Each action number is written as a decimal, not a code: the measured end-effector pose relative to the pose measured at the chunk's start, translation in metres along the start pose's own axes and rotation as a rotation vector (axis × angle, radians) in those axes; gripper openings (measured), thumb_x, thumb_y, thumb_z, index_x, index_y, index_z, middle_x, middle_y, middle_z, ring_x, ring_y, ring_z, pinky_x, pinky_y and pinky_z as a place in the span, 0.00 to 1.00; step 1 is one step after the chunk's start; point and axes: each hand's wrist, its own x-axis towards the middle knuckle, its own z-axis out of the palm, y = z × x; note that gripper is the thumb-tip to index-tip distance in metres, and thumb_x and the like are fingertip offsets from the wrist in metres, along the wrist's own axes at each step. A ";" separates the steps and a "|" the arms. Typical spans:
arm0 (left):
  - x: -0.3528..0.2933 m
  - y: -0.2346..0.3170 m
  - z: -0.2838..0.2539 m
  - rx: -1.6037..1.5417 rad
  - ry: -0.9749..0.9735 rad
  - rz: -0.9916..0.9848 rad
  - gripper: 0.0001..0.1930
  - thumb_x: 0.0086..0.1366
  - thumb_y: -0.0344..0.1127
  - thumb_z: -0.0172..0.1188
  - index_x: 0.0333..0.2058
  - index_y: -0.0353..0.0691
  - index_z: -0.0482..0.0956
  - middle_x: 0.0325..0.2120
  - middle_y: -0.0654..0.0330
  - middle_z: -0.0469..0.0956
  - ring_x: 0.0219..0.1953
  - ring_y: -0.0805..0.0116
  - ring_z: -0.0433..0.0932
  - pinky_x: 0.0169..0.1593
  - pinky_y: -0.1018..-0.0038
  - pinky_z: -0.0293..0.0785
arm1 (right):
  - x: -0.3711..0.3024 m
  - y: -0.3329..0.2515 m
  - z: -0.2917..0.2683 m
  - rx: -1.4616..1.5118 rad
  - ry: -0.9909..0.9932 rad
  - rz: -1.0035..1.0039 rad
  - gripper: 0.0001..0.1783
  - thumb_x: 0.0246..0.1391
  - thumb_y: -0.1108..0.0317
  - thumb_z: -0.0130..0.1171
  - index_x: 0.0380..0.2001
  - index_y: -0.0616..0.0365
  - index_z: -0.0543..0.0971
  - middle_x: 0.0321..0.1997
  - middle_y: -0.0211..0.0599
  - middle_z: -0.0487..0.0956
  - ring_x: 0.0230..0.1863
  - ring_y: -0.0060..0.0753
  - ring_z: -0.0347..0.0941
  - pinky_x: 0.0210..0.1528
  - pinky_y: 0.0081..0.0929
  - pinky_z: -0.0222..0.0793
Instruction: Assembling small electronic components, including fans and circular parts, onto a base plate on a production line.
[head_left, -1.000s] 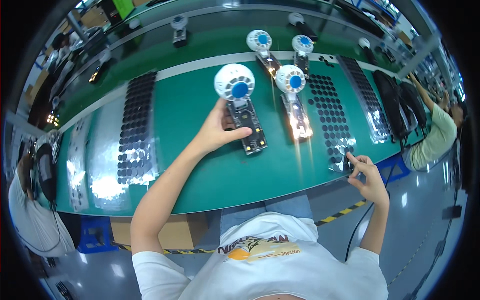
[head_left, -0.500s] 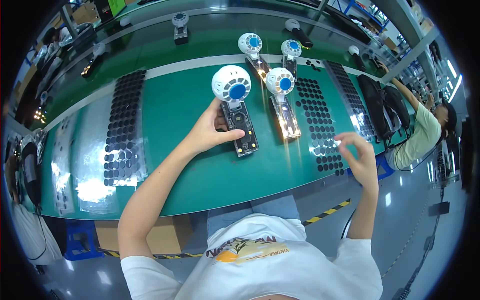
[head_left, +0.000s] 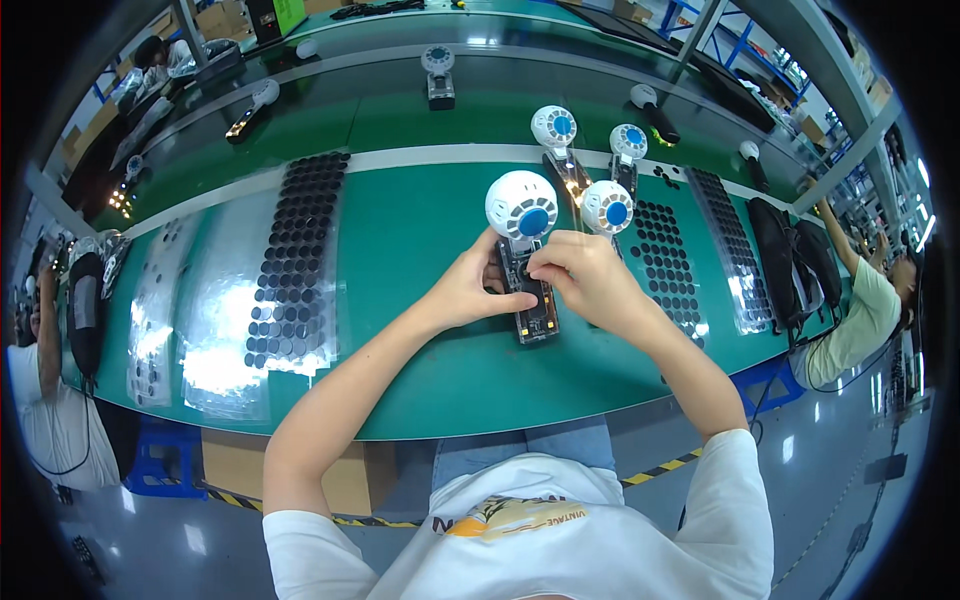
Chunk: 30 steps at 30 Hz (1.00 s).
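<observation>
My left hand (head_left: 463,288) is closed around the dark, open-circuit body of a handheld device with a round white head (head_left: 520,205) and a blue disc on its face. The thumb lies across the lower body, where small lights glow. My right hand (head_left: 592,278) pinches at the upper part of that same body, just under the head. Whatever is between its fingertips is too small or hidden to name. Behind my right hand stands a similar white-headed device (head_left: 606,208), its body mostly covered. Two more such devices (head_left: 554,127) are farther back.
Sheets of round black stickers lie left (head_left: 295,250) and right (head_left: 662,262) on the green table. Clear plastic sheets (head_left: 215,340) are farther left, black bags (head_left: 785,255) at the right end. Beyond runs a green conveyor belt (head_left: 350,125) carrying several devices. Co-workers sit on both sides.
My right hand has come in from the right, over the sticker sheet, to the device body. The left hand keeps its hold on the device. The whole view has shifted.
</observation>
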 end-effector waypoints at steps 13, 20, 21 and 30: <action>0.000 0.001 -0.001 -0.005 0.014 -0.021 0.43 0.43 0.29 0.68 0.57 0.38 0.53 0.37 0.52 0.74 0.33 0.69 0.75 0.34 0.80 0.71 | 0.000 0.003 0.015 -0.231 0.026 -0.048 0.05 0.36 0.82 0.55 0.21 0.64 0.75 0.22 0.35 0.71 0.23 0.34 0.66 0.25 0.25 0.64; 0.002 0.001 0.000 0.007 0.017 -0.013 0.43 0.44 0.30 0.69 0.57 0.38 0.54 0.37 0.52 0.74 0.34 0.69 0.75 0.35 0.80 0.71 | -0.007 -0.006 0.024 -0.528 0.048 -0.076 0.06 0.35 0.81 0.55 0.23 0.63 0.76 0.24 0.35 0.69 0.26 0.34 0.66 0.27 0.26 0.66; 0.002 0.000 -0.001 0.000 0.009 -0.019 0.43 0.44 0.30 0.69 0.57 0.38 0.54 0.38 0.52 0.73 0.35 0.68 0.75 0.35 0.79 0.71 | -0.007 -0.006 0.022 -0.525 0.025 -0.086 0.07 0.35 0.80 0.55 0.25 0.63 0.76 0.26 0.35 0.70 0.27 0.34 0.66 0.27 0.25 0.66; 0.001 -0.012 -0.003 -0.116 0.021 0.093 0.41 0.52 0.32 0.62 0.60 0.40 0.45 0.47 0.47 0.67 0.41 0.63 0.72 0.41 0.75 0.70 | -0.012 0.006 0.016 0.016 0.116 0.164 0.21 0.38 0.77 0.56 0.42 0.61 0.71 0.34 0.37 0.74 0.35 0.33 0.70 0.32 0.23 0.67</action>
